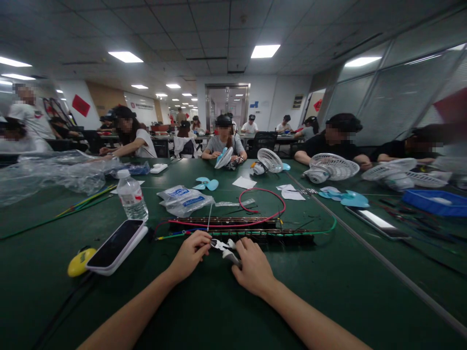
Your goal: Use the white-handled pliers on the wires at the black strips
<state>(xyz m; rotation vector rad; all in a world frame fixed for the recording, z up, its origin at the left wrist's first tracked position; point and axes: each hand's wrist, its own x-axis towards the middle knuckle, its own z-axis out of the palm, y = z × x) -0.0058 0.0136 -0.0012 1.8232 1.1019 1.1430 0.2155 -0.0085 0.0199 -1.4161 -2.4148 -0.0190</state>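
Note:
My right hand (253, 267) is closed round the grey-and-white handles of a pair of pliers (220, 245). The metal jaws point left, toward my left hand (193, 252). Finger and thumb of that hand are pinched together, and a thin white strip (209, 218) rises from them; its lower end is hidden. Just beyond both hands lie two long dark bars (255, 235), side by side, with thin black tails sticking out. A red wire (284, 206) loops behind them, and a green wire (333, 224) runs along the nearer bar and curves at its right end.
Left of my hands are a phone (116, 245), a yellow round object (80, 262) and a water bottle (131, 197). Plastic bags (186, 200), a blue fan blade (206, 183) and white fan guards (330, 167) lie farther back. Other people sit around the table (219, 301).

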